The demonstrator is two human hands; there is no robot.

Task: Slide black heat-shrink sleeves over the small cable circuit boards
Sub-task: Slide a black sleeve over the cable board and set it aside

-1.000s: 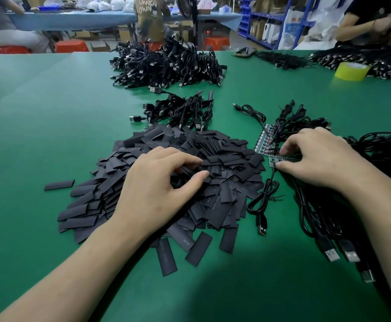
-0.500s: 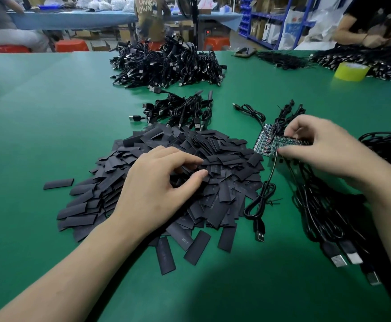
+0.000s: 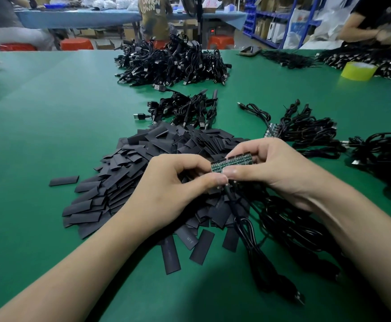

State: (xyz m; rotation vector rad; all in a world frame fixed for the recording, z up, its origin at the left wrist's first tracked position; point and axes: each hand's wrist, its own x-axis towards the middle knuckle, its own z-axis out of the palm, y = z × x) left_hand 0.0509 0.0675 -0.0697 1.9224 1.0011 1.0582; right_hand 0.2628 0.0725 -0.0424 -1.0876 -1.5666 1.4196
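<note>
Head view, only one. Centre of frame: both hands meet over the heap of flat black heat-shrink sleeves (image 3: 143, 168) on the green tabletop (image 3: 50, 108). Right hand (image 3: 273, 168) grasps a green strip of small joined circuit boards (image 3: 232, 161), fingers (image 3: 230, 170) pinched on its lower edge, others curled over the top. Left hand (image 3: 173, 182) is clenched against the strip's left end, thumb and forefinger nipping it; whether a sleeve is in that pinch I cannot tell. Black cables (image 3: 248, 228) trail from the boards down toward lower right of frame, USB plugs at the ends.

Handling, judged: boards are light, stiff, thin, probably snap apart at the joints, so hold by the edges near the cable end, not the component face. Sleeves are light, flat, soft and slick, and likely need squeezing open at the mouth before going on. Cables are floppy and will drag and tangle.

Centre right: a second bundle of black cables with boards (image 3: 306, 133). Upper centre: large pile of black USB cables (image 3: 171, 63). Upper right: yellow tape roll (image 3: 358, 70).
</note>
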